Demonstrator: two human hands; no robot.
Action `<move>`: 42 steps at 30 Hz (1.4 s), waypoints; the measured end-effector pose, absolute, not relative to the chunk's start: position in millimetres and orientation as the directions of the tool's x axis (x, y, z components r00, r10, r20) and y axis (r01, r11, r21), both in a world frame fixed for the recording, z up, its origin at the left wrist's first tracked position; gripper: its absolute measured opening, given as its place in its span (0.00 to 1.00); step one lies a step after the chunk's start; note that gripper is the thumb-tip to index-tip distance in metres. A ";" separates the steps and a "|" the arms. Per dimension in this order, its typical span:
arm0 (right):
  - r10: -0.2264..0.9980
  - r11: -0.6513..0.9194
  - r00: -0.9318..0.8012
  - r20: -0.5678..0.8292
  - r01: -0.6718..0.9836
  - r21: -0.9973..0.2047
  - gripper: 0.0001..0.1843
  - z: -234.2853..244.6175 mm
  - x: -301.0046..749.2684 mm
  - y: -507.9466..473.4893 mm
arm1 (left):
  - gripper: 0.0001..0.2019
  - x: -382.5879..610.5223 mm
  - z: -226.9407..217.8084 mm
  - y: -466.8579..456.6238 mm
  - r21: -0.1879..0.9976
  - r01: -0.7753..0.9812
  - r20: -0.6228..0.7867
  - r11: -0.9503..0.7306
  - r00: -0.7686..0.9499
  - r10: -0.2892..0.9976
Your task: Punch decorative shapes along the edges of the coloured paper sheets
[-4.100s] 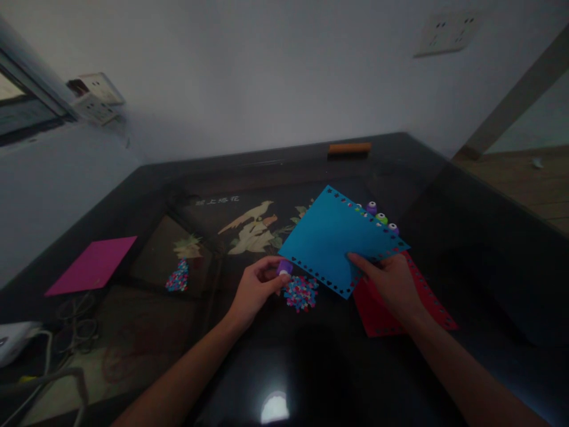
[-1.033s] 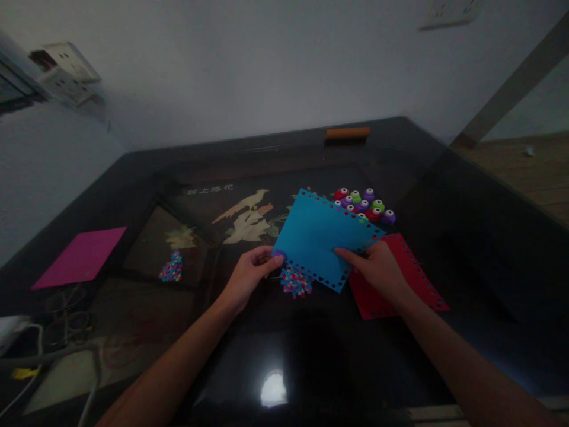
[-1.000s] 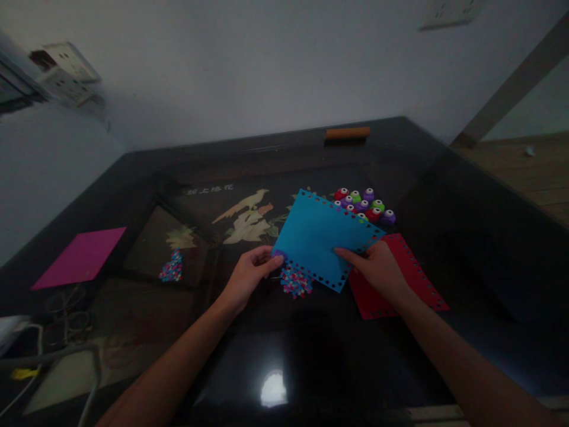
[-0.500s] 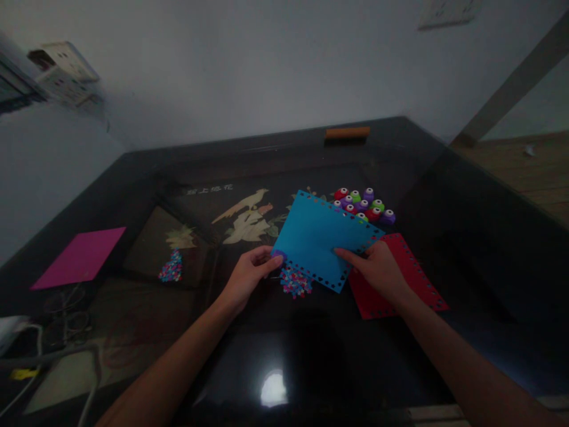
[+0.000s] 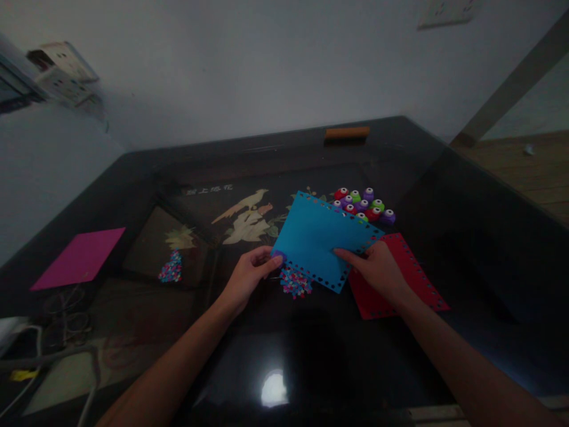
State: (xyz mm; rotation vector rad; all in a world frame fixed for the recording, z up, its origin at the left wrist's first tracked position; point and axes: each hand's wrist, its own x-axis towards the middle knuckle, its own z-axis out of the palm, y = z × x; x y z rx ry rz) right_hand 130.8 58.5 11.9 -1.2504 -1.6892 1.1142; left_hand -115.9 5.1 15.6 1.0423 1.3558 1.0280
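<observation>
A blue paper sheet [image 5: 320,237], with small shapes punched along several edges, is tilted between my hands. My left hand [image 5: 246,276] is closed on a small purple craft punch [image 5: 279,256] at the sheet's left corner, thumb on top. My right hand [image 5: 380,270] grips the blue sheet near its right side, index finger stretched across its face. A red paper sheet [image 5: 400,279], punched along its border, lies partly under the right hand and the blue sheet. Below the purple punch is a pile of punched confetti [image 5: 296,284].
Several red, green and purple craft punches [image 5: 364,204] stand behind the blue sheet. At left lie another confetti pile [image 5: 171,268], a pink sheet [image 5: 82,256] and white cables [image 5: 38,350]. A brown roll [image 5: 347,133] rests near the table's back edge.
</observation>
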 end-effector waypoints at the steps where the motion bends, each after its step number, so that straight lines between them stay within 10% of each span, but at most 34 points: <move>1: 0.967 0.146 -0.248 0.066 0.320 -0.936 0.14 11.8 130.7 58.6 | 0.14 -116.0 15.1 5.1 0.970 0.030 -0.239 0.240 -0.025 0.971; 42: 0.966 0.165 -0.245 0.078 0.359 -0.919 0.13 14.0 130.1 58.2 | 0.13 -114.2 16.2 5.1 0.968 -0.027 -0.249 0.249 -0.033 0.968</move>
